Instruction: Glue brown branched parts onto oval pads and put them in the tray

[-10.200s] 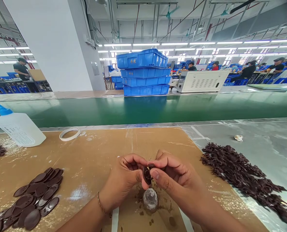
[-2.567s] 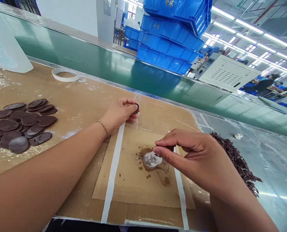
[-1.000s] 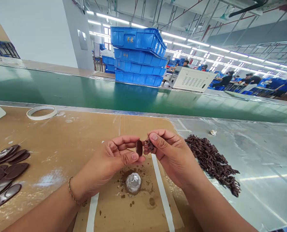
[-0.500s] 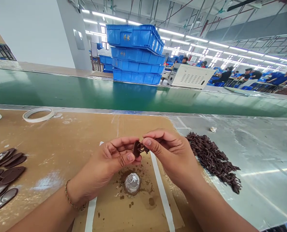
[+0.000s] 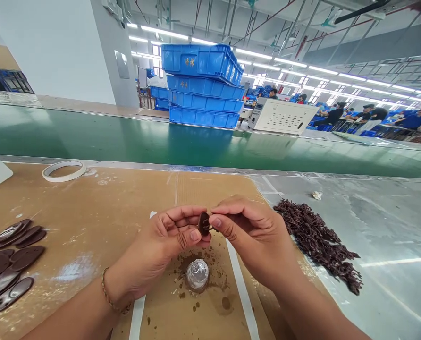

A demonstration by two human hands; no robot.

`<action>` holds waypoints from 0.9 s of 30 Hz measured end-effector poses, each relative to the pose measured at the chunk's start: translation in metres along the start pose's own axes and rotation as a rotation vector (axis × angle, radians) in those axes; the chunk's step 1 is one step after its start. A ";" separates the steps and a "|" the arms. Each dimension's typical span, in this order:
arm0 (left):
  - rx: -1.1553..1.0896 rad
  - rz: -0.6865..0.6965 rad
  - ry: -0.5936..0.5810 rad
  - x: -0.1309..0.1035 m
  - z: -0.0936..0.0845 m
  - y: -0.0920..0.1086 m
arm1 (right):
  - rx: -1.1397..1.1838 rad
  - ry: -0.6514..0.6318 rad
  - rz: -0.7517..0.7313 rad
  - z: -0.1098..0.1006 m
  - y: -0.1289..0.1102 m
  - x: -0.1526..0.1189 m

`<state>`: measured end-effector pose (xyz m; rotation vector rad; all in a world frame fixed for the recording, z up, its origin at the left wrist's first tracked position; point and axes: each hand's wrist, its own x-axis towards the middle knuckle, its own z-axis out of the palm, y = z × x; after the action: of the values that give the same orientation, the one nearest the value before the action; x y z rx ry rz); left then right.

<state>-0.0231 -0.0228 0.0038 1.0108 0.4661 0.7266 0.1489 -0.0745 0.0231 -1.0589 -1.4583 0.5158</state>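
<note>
Pinched in my left hand (image 5: 175,236) is a small dark brown oval piece (image 5: 203,224), held on edge between thumb and fingers. My right hand (image 5: 246,231) closes thumb and forefinger on a thin, branched dark brown piece (image 5: 212,228) that meets the oval's right face; whether the two are joined I cannot tell. Below both hands a small round clear container (image 5: 197,275) with a shiny top stands on stained cardboard (image 5: 182,321). To the left lie several flat brown ovals (image 5: 28,259). A heap of branched brown pieces (image 5: 316,241) lies to the right.
A roll of masking tape (image 5: 63,171) lies at the back left of the table. Beyond the table runs a green conveyor belt (image 5: 132,141). Blue crates (image 5: 203,89) are stacked behind it, beside a beige metal box (image 5: 284,116). Several people sit at far benches on the right.
The branched piece has come closer to the oval, and less of it shows between my hands. The oval has turned slightly. The whole view has shifted a little.
</note>
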 end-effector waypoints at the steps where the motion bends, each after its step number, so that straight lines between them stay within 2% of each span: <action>1: 0.001 -0.001 0.001 0.000 0.000 0.000 | -0.011 -0.004 -0.011 0.000 0.000 0.000; 20: -0.020 0.004 -0.001 0.000 -0.002 -0.001 | -0.130 -0.094 -0.080 -0.001 -0.009 0.001; 27: -0.033 -0.010 0.029 0.000 -0.001 0.000 | -0.168 -0.055 -0.066 0.003 -0.008 0.000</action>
<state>-0.0240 -0.0224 0.0036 0.9675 0.4824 0.7380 0.1439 -0.0777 0.0287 -1.1312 -1.6018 0.3827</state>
